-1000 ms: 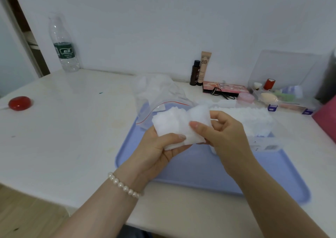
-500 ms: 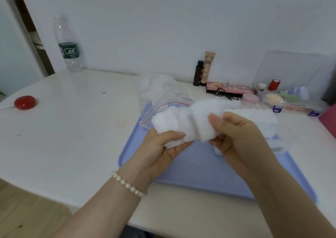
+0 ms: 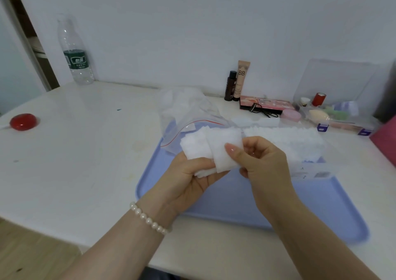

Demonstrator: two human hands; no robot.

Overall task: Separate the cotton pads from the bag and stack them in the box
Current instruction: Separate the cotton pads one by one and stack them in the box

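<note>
My left hand (image 3: pixel 188 179) grips a small bunch of white square cotton pads (image 3: pixel 196 145) above the blue tray (image 3: pixel 235 202). My right hand (image 3: pixel 263 162) pinches the front pad (image 3: pixel 225 149) of that bunch between thumb and fingers. Behind the hands lies the clear zip bag (image 3: pixel 186 112) with a red seal line, more pads inside it. To the right, a clear plastic box (image 3: pixel 310 168) on the tray holds a row of stacked white pads (image 3: pixel 289 140).
A water bottle (image 3: pixel 75 52) stands at the back left and a red round object (image 3: pixel 22 121) lies near the left edge. Cosmetics tubes (image 3: pixel 237 80), a palette (image 3: pixel 265 105) and a clear organiser (image 3: pixel 334 112) line the back wall.
My right hand has slid one pad off the front of the bunch, moving from grasping at the right side to pinching the pad nearer the left hand.
</note>
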